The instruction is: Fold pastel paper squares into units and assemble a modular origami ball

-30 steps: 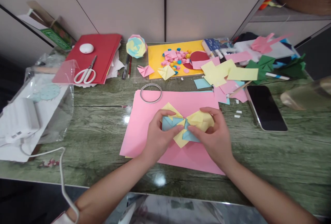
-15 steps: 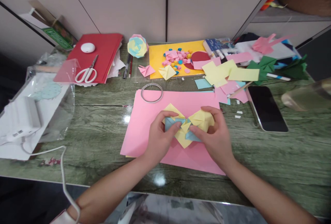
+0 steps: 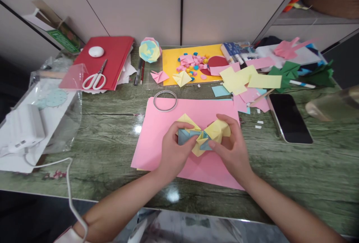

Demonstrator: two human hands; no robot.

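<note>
A folded paper piece [image 3: 200,134] of yellow and blue sheets sits just above a large pink sheet [image 3: 157,131] on the green marble table [image 3: 106,138]. My left hand [image 3: 174,149] pinches its left side, fingers curled around the blue and yellow flaps. On its right side my right hand [image 3: 232,147] grips the yellow flap, thumb pressing near the centre. The piece looks squeezed together at its middle. Part of it is hidden under my fingers.
A clear tape ring [image 3: 165,100] lies at the pink sheet's top edge. A phone [image 3: 290,117] is to the right. Behind are loose coloured papers [image 3: 244,80], a yellow sheet with small pieces [image 3: 171,63], a paper ball [image 3: 149,49], scissors [image 3: 94,79] on a red folder [image 3: 112,58], a white charger [image 3: 24,127].
Both hands have pushed inward, bunching the yellow and blue paper piece narrower at its centre. The rest of the table is unchanged.
</note>
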